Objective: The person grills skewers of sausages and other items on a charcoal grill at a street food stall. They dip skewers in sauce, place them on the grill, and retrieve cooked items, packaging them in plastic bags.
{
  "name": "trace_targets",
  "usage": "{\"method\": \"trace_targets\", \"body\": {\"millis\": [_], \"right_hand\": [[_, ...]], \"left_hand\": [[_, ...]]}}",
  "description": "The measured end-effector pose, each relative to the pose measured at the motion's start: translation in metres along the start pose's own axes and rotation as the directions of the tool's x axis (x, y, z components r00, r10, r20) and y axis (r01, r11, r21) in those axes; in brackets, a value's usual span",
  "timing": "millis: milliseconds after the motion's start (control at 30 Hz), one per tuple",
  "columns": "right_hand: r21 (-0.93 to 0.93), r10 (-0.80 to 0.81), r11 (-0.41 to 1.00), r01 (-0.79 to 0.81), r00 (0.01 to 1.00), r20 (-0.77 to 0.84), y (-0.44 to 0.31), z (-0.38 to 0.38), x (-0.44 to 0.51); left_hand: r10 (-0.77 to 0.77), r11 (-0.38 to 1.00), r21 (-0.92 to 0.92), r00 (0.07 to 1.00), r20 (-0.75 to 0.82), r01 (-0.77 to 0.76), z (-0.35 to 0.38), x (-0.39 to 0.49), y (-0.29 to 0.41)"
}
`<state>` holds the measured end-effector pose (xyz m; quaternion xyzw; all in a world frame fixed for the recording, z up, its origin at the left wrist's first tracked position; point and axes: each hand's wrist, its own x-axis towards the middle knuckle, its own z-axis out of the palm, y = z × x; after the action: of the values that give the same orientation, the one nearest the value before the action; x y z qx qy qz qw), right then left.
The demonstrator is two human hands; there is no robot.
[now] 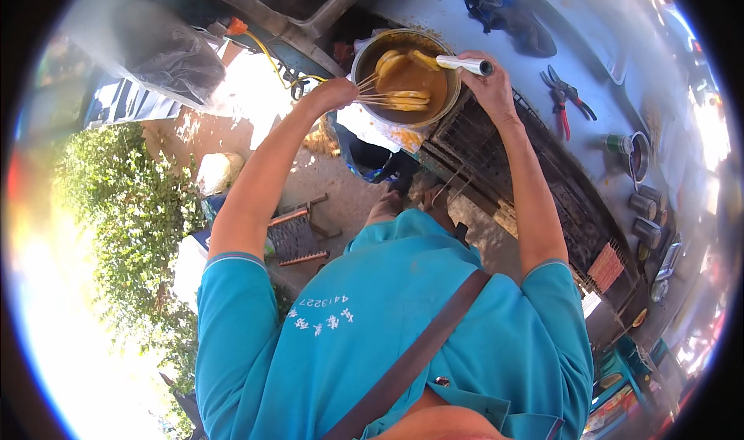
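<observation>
My left hand (338,95) grips a bundle of thin wooden skewers (372,98) from the left. On their ends, slices of yellow food (407,100) hang over and in a metal pot (453,104), touching the brown sauce (427,82). What the food is, I cannot tell. In my right hand (488,85) is the white tubular handle (462,64) of a basting tool, pointing left. Its yellow, sauce-coated head (424,60) is over the pot beside the upper slices. A stained white cloth or paper (383,132) lies under the pot's near side.
A long grill with a wire grate (474,120) runs right of the pot. Farther right, red-handled pruning shears (562,94), a metal cup (639,156) and several cans (644,206) stand or lie on the counter. A folding stool (295,236) is on the ground at left.
</observation>
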<state>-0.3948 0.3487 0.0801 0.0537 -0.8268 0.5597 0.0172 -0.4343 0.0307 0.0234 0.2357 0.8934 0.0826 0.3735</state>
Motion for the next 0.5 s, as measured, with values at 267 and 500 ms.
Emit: {"method": "trace_targets", "body": {"millis": [267, 500], "right_hand": [[-0.162, -0.16, 0.96, 0.231, 0.919, 0.359, -0.027, -0.013, 0.015], [-0.031, -0.225, 0.96, 0.279, 0.831, 0.509, -0.051, -0.007, 0.014]], "left_hand": [[-0.216, 0.877, -0.429, 0.975, 0.051, 0.217, -0.003, -0.01, 0.007], [-0.22, 0.825, -0.517, 0.972, 0.081, 0.23, 0.009, 0.004, -0.006]]}}
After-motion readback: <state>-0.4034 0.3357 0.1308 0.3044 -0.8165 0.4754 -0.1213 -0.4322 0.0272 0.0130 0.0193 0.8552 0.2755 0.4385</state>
